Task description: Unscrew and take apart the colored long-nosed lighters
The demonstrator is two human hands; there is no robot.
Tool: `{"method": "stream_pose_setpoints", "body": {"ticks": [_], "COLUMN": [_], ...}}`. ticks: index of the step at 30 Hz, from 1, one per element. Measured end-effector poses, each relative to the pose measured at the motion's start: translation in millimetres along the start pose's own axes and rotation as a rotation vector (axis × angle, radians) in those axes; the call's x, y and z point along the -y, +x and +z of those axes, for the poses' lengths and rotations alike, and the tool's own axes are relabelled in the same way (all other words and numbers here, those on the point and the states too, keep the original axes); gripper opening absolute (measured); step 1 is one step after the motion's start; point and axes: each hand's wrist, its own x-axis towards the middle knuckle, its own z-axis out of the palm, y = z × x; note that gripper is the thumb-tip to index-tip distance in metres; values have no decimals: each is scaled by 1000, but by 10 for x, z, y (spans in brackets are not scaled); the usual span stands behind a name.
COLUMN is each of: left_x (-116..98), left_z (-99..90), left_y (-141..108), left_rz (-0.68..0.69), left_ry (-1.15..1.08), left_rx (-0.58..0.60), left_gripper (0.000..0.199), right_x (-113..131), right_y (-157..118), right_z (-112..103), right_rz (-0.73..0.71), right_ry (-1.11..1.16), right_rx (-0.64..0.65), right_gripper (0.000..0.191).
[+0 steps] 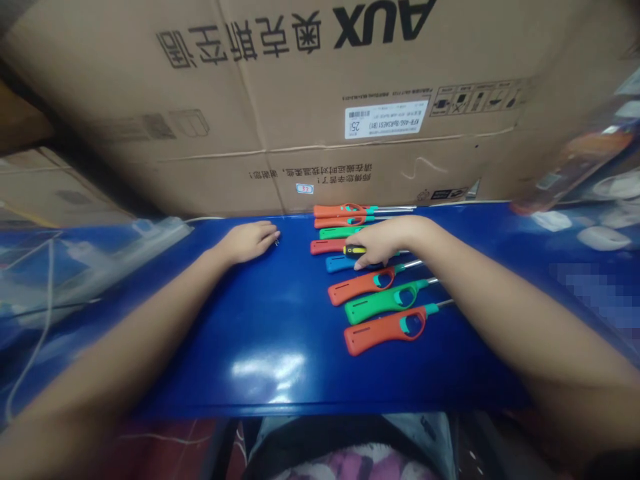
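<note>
My right hand (383, 240) is closed around a screwdriver whose black and yellow handle (355, 251) points left from the fingers. Its shaft is hidden by the hand. Beneath that hand lie a blue lighter (340, 263) and a red lighter (326, 247). Farther back are a green lighter (333, 233) and two orange ones. Nearer to me, an orange lighter (350, 289), a green lighter (370, 307) and another orange lighter (373, 337) lie side by side, nozzles to the right. My left hand (250, 241) rests palm down on the table, fingertips beside tiny metal pieces (277, 243).
A large cardboard box (225, 133) stands along the back edge of the glossy blue table (260, 313). At the left are clear plastic packaging (130, 260) and a white cable (43, 333). White objects (605, 237) and a blurred orange-and-clear container (575, 167) sit at right.
</note>
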Motion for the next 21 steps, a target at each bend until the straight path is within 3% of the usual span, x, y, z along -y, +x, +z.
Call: {"method": "stream_pose_setpoints", "body": {"ticks": [5,9,12,14,16,19,21], "left_x": [18,-9,-182,-448,-833,-1484,-1827], "left_z": [4,-58,-173,-256,-309,-289,-223], "left_y": [-14,-43,-55,-83,-150,-305,-382], "left_rz": [19,-36,-30,76,235,353,382], "left_ry": [-38,-59,-131,-226,-302,-324,-314], "left_rx": [-18,-96,-209,-263,-229,-142,-99], "left_gripper": [43,44,42,41,43,80,105], "right_x": [-22,-130,-268,-373,-473,-588,-636], "right_y": [-5,-76,-186,-283,-397,-582,-697], "right_z": [-9,-38,8,102,238,454,560], "right_rz": [-16,-89,-96,-88,-97,-120,-102], "right_ry": [7,5,29,34,38,130,186], "right_rx": [-13,-111,-261,-353,-448,-523,-475], "right_gripper": [63,28,10,11,17,38,68]}}
